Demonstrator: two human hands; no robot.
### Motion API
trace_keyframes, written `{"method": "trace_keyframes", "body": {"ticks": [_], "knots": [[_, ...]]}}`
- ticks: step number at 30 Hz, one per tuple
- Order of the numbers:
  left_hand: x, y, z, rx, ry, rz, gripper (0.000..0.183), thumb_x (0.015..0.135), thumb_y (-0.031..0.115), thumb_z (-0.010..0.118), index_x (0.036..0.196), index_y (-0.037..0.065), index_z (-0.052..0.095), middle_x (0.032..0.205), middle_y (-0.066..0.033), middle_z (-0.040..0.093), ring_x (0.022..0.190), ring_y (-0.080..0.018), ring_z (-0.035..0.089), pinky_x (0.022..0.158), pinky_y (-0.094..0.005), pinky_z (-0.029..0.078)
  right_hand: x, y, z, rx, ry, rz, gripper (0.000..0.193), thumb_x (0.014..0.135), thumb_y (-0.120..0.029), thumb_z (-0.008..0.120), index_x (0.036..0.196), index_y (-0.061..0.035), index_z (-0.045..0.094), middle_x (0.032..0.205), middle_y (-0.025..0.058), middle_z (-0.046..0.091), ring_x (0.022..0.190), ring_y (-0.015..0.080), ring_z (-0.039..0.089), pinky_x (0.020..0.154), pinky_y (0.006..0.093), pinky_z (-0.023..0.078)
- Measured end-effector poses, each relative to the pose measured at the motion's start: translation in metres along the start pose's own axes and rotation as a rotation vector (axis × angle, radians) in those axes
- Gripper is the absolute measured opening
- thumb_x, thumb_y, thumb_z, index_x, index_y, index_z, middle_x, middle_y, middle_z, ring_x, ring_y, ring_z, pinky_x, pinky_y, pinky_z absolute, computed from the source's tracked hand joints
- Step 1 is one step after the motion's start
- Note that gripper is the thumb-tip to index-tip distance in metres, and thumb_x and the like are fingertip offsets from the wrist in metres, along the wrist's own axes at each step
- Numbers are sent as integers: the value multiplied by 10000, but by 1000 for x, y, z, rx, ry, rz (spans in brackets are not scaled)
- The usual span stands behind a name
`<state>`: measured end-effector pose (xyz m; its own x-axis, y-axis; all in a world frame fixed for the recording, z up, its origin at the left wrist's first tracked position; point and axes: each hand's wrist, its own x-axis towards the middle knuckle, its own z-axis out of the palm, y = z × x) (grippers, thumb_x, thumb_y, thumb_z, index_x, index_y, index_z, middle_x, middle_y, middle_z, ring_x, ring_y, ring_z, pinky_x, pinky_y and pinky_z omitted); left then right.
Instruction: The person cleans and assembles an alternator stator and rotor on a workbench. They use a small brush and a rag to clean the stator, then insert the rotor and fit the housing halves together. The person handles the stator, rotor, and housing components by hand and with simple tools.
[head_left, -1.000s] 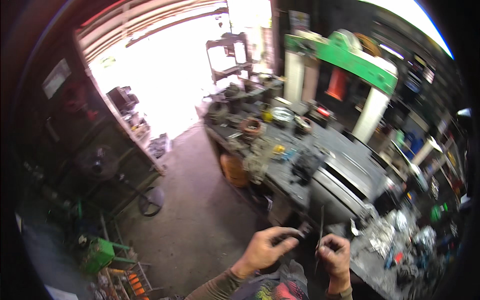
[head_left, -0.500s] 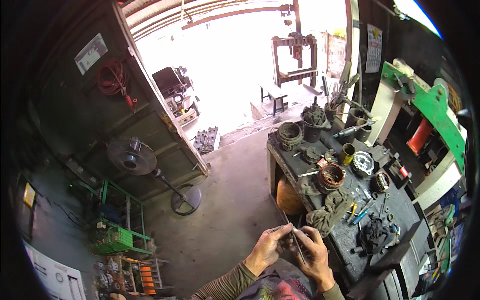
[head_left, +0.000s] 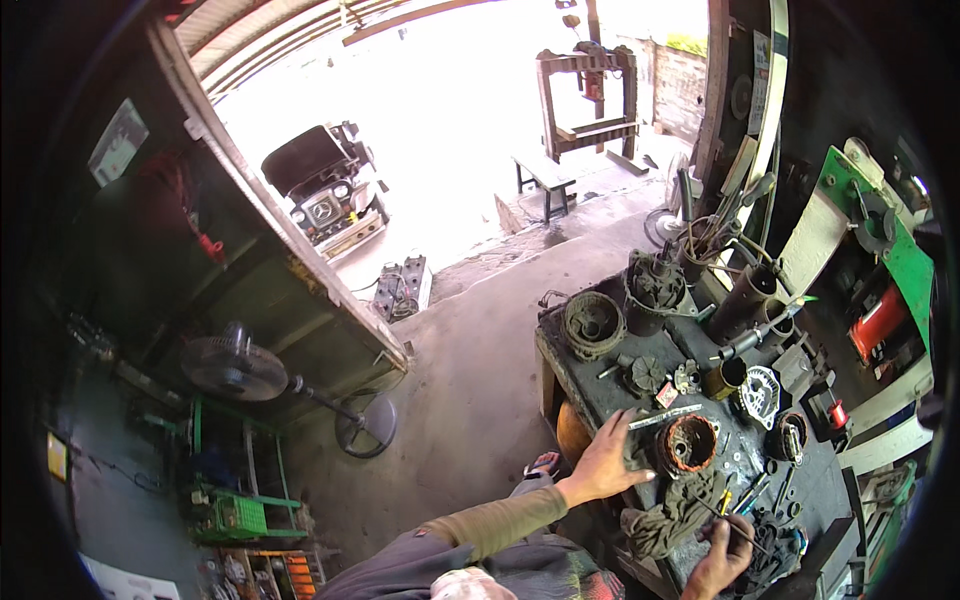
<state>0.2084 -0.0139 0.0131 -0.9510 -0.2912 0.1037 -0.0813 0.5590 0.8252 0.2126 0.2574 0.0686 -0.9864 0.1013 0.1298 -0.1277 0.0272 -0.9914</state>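
My left hand point(head_left: 603, 462) reaches over the near left edge of the workbench, fingers spread and nothing in its palm. Its fingertips are close to the end of a silver metal bar point(head_left: 668, 415); I cannot tell if they touch it. Right of it stands a round stator with reddish-brown windings point(head_left: 688, 443). My right hand point(head_left: 722, 560), low at the bench's right, is closed on a thin dark rod point(head_left: 712, 508) slanting across the fingers. A crumpled dark rag point(head_left: 670, 515) lies between the hands, with a yellow-handled tool point(head_left: 725, 500) by it.
The black workbench point(head_left: 640, 385) carries a round motor housing point(head_left: 593, 325), a silver slotted end cover point(head_left: 760, 395), a brass-coloured cylinder point(head_left: 725, 378) and several small rings. A pedestal fan point(head_left: 235, 368) stands at left. A green-and-white frame point(head_left: 890, 240) rises beyond the bench's right side.
My hands, together on the thin rod before, have parted. The left has let go and moved over the bench edge; the right has carried the rod rightward over the bench. The view has shifted.
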Motion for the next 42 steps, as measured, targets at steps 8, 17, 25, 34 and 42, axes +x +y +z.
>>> {"method": "trace_keyframes", "body": {"ticks": [8,17,25,34,42], "knots": [[102,-31,19,-84,-432,105,1382,626,424,980,1618,-94,169,1649,-368,260,1549,-484,277,1293,-471,262,-3,-14,55,-53,433,133,138,1029,-117,686,1132,-25,676,910,22,670,727,107,621,654,257,514],[116,-31,57,-213,-587,198,1370,502,326,1063,1543,-50,256,1544,-300,384,1452,-467,408,1219,-500,366,-4,-19,102,99,519,163,133,994,-17,695,1102,27,632,915,99,701,764,162,673,667,304,555],[132,-24,67,-138,-599,342,1212,538,323,1033,1477,-61,370,1443,-285,499,1378,-444,498,1175,-485,414,18,7,84,53,568,195,119,982,-8,701,1081,48,668,888,69,705,766,126,675,681,267,552],[140,-3,40,140,-750,454,1245,537,378,1015,1496,-95,378,1521,-305,456,1442,-457,439,1214,-489,386,56,52,70,-41,384,376,109,940,-59,762,1027,1,735,921,-8,717,842,58,616,736,238,497],[121,14,56,164,-707,454,1192,552,345,991,1500,-56,388,1513,-283,472,1415,-450,469,1160,-519,406,53,79,90,-432,382,168,143,850,-57,778,987,-18,763,951,100,769,845,239,723,739,355,568]]}}
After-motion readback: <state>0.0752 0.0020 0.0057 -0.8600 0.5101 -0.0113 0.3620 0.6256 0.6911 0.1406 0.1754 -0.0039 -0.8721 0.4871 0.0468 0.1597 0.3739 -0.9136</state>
